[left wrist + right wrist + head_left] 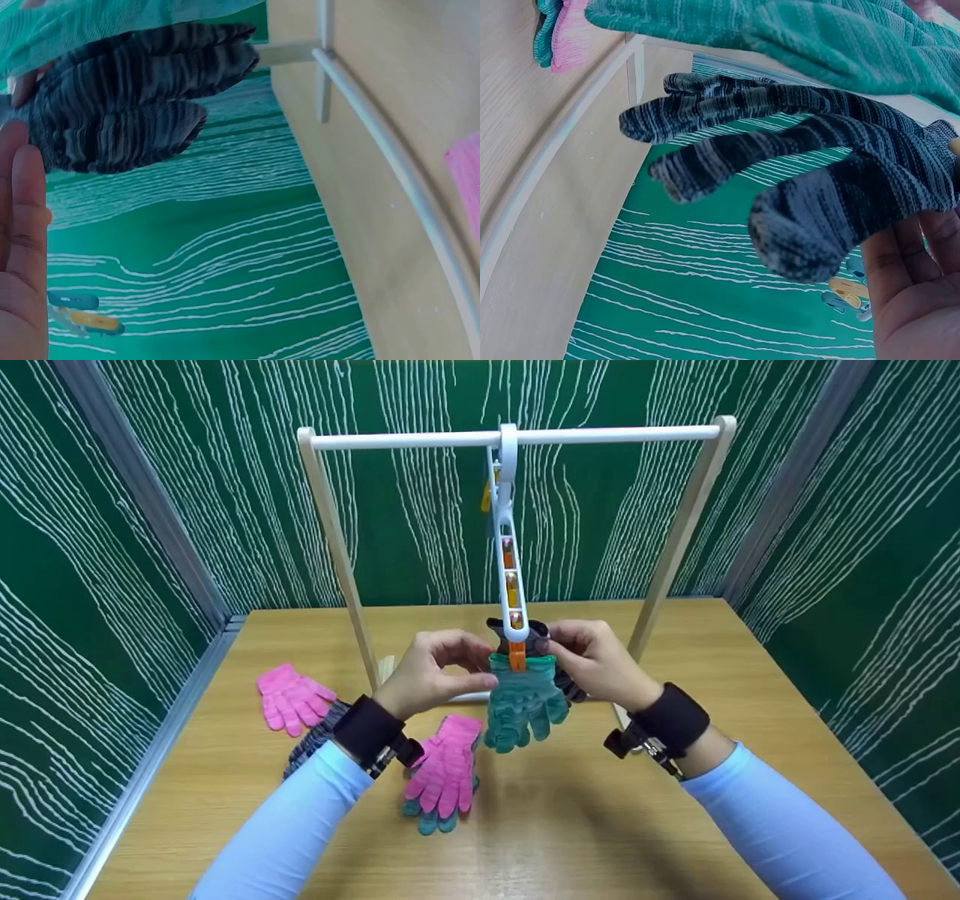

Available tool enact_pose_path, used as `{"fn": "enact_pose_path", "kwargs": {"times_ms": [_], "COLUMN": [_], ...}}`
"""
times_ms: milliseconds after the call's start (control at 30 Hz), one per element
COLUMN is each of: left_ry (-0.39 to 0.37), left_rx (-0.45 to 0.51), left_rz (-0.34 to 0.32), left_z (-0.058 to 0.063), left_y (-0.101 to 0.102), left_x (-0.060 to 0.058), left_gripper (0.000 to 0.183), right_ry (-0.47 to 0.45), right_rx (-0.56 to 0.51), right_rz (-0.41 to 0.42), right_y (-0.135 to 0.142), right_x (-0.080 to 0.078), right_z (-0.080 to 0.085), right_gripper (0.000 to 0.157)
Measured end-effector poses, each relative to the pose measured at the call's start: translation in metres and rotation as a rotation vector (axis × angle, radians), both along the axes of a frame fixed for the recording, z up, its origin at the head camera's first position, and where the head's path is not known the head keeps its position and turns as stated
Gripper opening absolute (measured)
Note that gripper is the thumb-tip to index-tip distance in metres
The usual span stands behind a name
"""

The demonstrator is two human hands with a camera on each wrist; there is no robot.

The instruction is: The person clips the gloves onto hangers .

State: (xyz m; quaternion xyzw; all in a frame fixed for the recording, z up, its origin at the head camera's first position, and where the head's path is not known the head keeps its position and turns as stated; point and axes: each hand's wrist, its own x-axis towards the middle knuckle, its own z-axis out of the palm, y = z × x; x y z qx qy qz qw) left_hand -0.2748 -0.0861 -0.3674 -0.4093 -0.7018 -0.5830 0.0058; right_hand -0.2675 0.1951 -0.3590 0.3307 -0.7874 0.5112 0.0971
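A green striped knit glove (pixel 525 705) hangs by its cuff from an orange clip (pixel 517 656) at the near end of a white clip hanger (pixel 504 570). Just behind it is a black-and-grey striped knit glove (pixel 802 142), fingers dangling, its cuff beside the clip. My right hand (pixel 596 660) pinches that dark cuff between thumb and fingers. On the other side, my left hand (pixel 442 671) has its fingertips at the cuff, straight in the left wrist view. Its thumb lies apart from them, near the green glove's edge.
The hanger hooks over a white rod (pixel 405 440) on a wooden stand (pixel 334 525). Left on the table (pixel 570 840) lie a pink glove (pixel 292 697) and a dark striped glove (pixel 319 739), partly behind my forearm. Another pink glove (pixel 446 765) covers a green one (pixel 427 821).
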Motion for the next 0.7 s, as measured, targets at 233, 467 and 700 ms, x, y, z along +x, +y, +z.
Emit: {"fn": "enact_pose_path", "kwargs": {"times_ms": [233,467,700], "left_ry": [0.007,-0.017,-0.039], "left_rx": [-0.066,-0.069,-0.07], "left_rz": [0.004,0.024,0.052], "left_z": [-0.004,-0.007,-0.009], "left_y": [0.005,0.012,0.017], "left_x": [0.004,0.007,0.009], "left_gripper": [0.031,0.024,0.015], "right_ry": [-0.001,-0.003,-0.023], "right_rx": [0.007,0.025,0.011], "right_rz": [0.004,0.012,0.021], "right_y": [0.002,0.002,0.005], "right_x": [-0.001,-0.001,0.0], "right_z": [-0.001,0.0,0.003], "right_gripper": [0.017,0.016,0.019]}}
